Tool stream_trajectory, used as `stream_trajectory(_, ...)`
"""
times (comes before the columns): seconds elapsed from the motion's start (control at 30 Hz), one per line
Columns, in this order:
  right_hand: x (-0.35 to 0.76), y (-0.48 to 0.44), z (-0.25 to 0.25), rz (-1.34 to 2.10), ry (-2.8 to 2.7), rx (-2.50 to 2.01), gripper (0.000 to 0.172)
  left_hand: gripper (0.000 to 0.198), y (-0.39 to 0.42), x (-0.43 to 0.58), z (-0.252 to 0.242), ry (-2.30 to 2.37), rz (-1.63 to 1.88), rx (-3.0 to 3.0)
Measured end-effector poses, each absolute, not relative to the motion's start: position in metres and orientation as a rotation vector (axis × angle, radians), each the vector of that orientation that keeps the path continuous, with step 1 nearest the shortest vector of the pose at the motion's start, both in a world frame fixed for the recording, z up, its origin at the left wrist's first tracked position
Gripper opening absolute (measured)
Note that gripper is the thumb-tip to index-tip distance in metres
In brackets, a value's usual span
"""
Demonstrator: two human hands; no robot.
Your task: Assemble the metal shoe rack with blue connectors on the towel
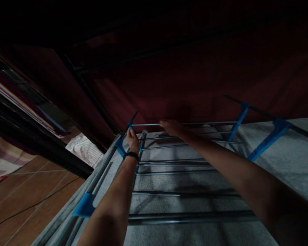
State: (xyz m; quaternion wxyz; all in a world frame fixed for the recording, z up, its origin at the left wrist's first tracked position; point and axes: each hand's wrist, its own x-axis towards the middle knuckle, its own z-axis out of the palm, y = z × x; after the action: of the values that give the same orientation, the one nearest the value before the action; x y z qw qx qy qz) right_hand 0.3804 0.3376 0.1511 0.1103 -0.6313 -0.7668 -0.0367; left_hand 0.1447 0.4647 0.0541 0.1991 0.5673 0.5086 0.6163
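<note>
A rack of thin metal tubes with blue plastic connectors lies across a pale grey cover. At its far left corner, my left hand point(132, 140) is closed on a small blue connector point(130, 125); a dark band circles that wrist. My right hand point(170, 126) wraps round the farthest metal tube point(146, 124), a little right of that connector. Nearer me, several crossbars point(169, 173) run between my forearms. More blue brackets point(83, 205) sit along the left side rail, and another blue bracket point(268, 138) joins the dark right rail point(304, 132).
The grey cover point(287, 177) extends under the rack and to the right. Dark red curtains point(195, 78) hang close behind it. A black post point(74, 160) stands at left, above a tiled floor point(41, 191) with a thin cable point(41, 202). Striped cloth point(84, 150) lies beyond the post.
</note>
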Motion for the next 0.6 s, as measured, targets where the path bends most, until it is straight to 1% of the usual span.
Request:
stream_trajectory(0.23,0.38,0.338,0.149,-0.126,-2.276,-1.867,0.032,0.04,0.464,0.146,0.057,1.445,1.721,1.604)
stream_trajectory(0.6,0.382,0.342,0.142,-0.13,-2.244,-1.825,0.034,0.04,0.458,0.153,0.062,1.488,1.726,1.531)
